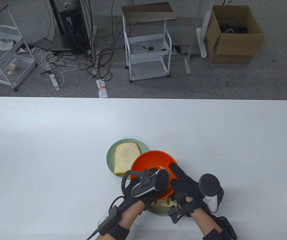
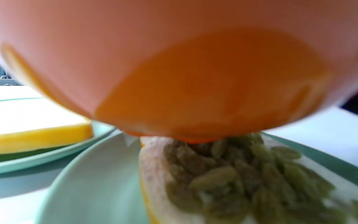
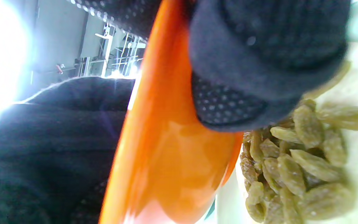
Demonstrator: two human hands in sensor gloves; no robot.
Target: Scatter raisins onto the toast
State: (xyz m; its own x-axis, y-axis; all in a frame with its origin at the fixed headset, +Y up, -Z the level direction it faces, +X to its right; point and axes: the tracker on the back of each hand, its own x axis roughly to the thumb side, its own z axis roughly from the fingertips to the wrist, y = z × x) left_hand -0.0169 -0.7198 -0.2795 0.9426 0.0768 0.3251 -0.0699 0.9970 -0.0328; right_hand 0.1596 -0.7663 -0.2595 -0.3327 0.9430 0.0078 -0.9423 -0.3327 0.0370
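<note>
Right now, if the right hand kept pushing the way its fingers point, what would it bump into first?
Probably the raisins piled on the near toast: the right hand reaches into the tipped orange bowl, fingertips just above them. Depth is unclear.

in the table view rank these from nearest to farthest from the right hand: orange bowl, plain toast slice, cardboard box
1. Orange bowl: under the right hand, whose fingers reach over its rim.
2. Plain toast slice: on the green plate just beyond the bowl, to the left.
3. Cardboard box: on the floor past the table's far edge, to the right.
</note>
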